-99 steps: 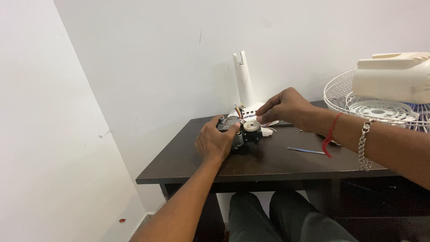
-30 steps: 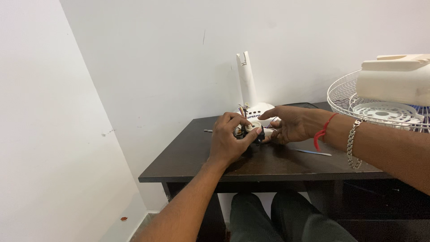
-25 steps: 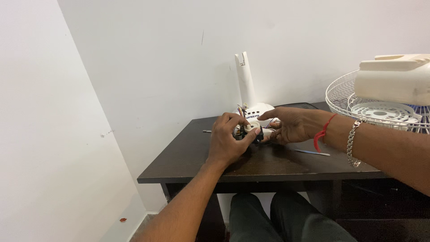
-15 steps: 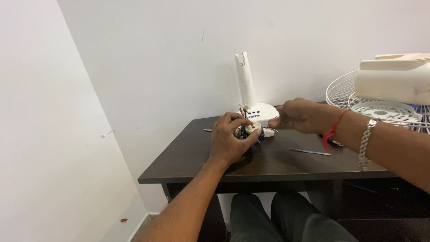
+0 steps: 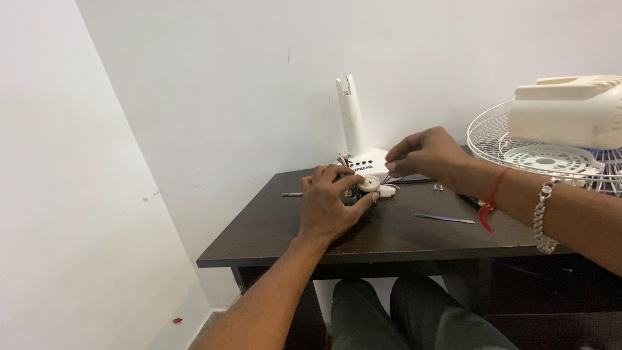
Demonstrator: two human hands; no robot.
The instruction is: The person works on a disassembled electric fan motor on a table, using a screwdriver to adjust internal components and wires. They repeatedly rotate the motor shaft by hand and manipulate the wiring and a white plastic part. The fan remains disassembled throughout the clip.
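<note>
While the left hand [image 5: 329,206] curls around a small motor assembly [image 5: 364,188] of dark metal capped by a round white plastic disc, gripping it near the centre of the dark, matte wooden table [image 5: 272,227], the right hand [image 5: 424,154] hovers at two o'clock from it, fingertips pinched narrow; what they pinch cannot be told. Beyond, at twelve o'clock, rises a white plastic fan stand [image 5: 353,123]; a thin metal tool [image 5: 444,219] lies at three o'clock, below a wire fan grille [image 5: 492,139].
</note>
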